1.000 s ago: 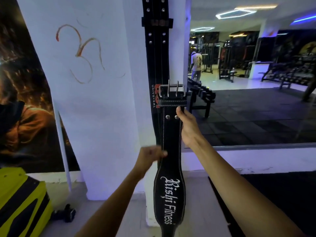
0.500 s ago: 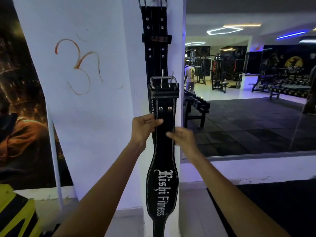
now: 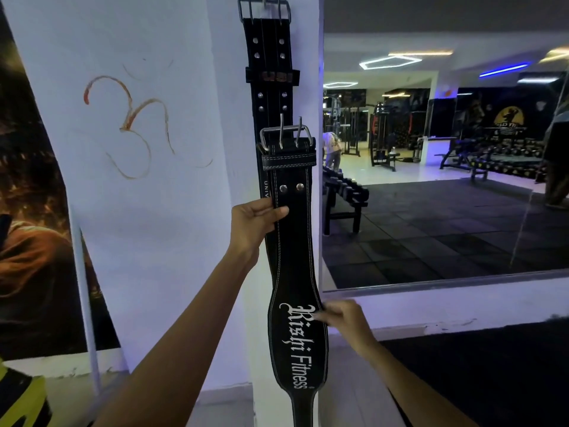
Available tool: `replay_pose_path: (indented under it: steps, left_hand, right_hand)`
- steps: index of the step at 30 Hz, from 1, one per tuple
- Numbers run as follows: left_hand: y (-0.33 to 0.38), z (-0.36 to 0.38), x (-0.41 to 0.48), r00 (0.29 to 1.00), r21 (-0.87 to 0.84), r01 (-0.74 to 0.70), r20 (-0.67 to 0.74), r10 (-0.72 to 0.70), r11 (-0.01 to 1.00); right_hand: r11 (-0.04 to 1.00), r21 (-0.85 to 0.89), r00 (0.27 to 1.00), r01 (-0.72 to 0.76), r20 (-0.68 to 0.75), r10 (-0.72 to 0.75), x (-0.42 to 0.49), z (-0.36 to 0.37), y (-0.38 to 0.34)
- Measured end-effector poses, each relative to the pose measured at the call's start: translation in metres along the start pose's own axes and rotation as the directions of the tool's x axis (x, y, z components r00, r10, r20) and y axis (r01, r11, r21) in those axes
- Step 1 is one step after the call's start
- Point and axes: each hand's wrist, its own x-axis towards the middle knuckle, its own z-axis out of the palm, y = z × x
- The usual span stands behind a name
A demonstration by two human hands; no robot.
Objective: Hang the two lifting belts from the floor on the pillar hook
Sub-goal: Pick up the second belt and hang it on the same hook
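Yellow and black shows at the bottom left corner, part of an object (image 3: 18,396) cut off by the frame. Above it a dark poster (image 3: 27,211) covers the wall, and beside it stands the white pillar (image 3: 154,226) with an orange symbol (image 3: 135,124) drawn on its face. The person's left hand (image 3: 255,220) reaches up from below, its fingers and thumb closed on the left edge of the front lifting belt (image 3: 292,257), just under two rivets. This black belt with white stitching is held upright against the pillar's corner, its steel buckle (image 3: 286,138) at the top and white lettering on its wide lower part. Behind it the other lifting belt (image 3: 271,72) already hangs down the pillar from its own buckle at the top of the frame; the hook itself cannot be made out. The right hand (image 3: 345,318) sits lower, its fingertips narrowly curled and touching the front belt's right edge beside the lettering. Further right, a large mirror (image 3: 446,180) reflects gym equipment.
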Motion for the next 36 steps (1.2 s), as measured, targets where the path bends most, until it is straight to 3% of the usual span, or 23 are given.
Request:
replay_pose_path:
  steps: [2, 3, 6, 9, 13, 16, 18, 20, 23, 26, 30, 32, 34, 36]
  left_hand:
    - [-0.005, 0.001, -0.001, 1.0, 0.0, 0.008, 0.009, -0.008, 1.0]
    - [-0.006, 0.003, -0.002, 1.0, -0.001, 0.015, 0.016, -0.015, 1.0]
    - [-0.009, 0.007, -0.003, 0.999, 0.022, 0.024, 0.027, -0.025, 0.999]
    - [-0.011, 0.015, -0.008, 0.998, 0.024, 0.015, 0.068, -0.016, 1.0]
    - [-0.041, 0.01, -0.025, 0.998, -0.015, 0.025, 0.06, -0.024, 1.0]
    - [-0.093, -0.012, -0.068, 0.969, 0.209, 0.171, 0.14, -0.202, 0.963]
    - [-0.106, -0.022, -0.08, 0.931, 0.271, 0.253, 0.194, -0.31, 0.929]
    - [-0.099, -0.021, -0.065, 0.94, 0.266, 0.241, 0.177, -0.293, 0.934]
    - [-0.084, -0.008, -0.049, 0.969, 0.092, 0.21, 0.11, -0.219, 0.973]
    - [-0.121, -0.02, -0.085, 0.966, 0.225, 0.225, 0.077, -0.247, 0.948]
    - [-0.155, -0.046, -0.12, 0.82, 0.525, 0.35, 0.228, -0.524, 0.776]
    - [-0.132, -0.035, -0.098, 0.87, 0.478, 0.296, 0.223, -0.44, 0.827]
    - [-0.089, -0.015, -0.067, 0.945, 0.29, 0.242, 0.144, -0.292, 0.926]
    - [-0.051, 0.003, -0.039, 0.978, 0.135, 0.177, 0.084, -0.19, 0.975]
  right_hand:
    - [0.99, -0.099, 0.984, -0.101, 0.136, 0.114, -0.002, -0.005, 0.007]
    - [0.994, -0.052, 0.984, -0.1, 0.141, 0.107, 0.005, -0.008, -0.003]
    - [0.951, 0.307, 0.997, 0.022, -0.081, 0.003, 0.035, -0.017, -0.071]
    - [0.86, 0.467, 0.969, 0.207, -0.216, -0.116, 0.057, -0.023, -0.123]
    - [0.75, 0.635, 0.975, 0.185, -0.215, -0.058, 0.061, -0.015, -0.131]
    - [0.745, 0.645, 0.964, 0.172, -0.267, 0.009, 0.06, -0.013, -0.129]
    - [0.737, 0.654, 0.959, 0.174, -0.282, 0.024, 0.061, -0.012, -0.123]
    - [0.735, 0.657, 0.959, 0.165, -0.281, 0.036, 0.061, -0.008, -0.12]
    - [0.737, 0.651, 0.964, 0.183, -0.267, -0.003, 0.06, -0.007, -0.125]
    - [0.723, 0.657, 0.958, 0.214, -0.286, -0.023, 0.062, -0.013, -0.129]
    - [0.714, 0.668, 0.964, 0.209, -0.264, -0.035, 0.063, -0.019, -0.121]
    - [0.713, 0.67, 0.97, 0.207, -0.234, -0.062, 0.063, -0.021, -0.12]
    - [0.723, 0.659, 0.974, 0.205, -0.213, -0.082, 0.061, -0.02, -0.12]
    - [0.738, 0.646, 0.978, 0.195, -0.185, -0.096, 0.058, -0.019, -0.119]
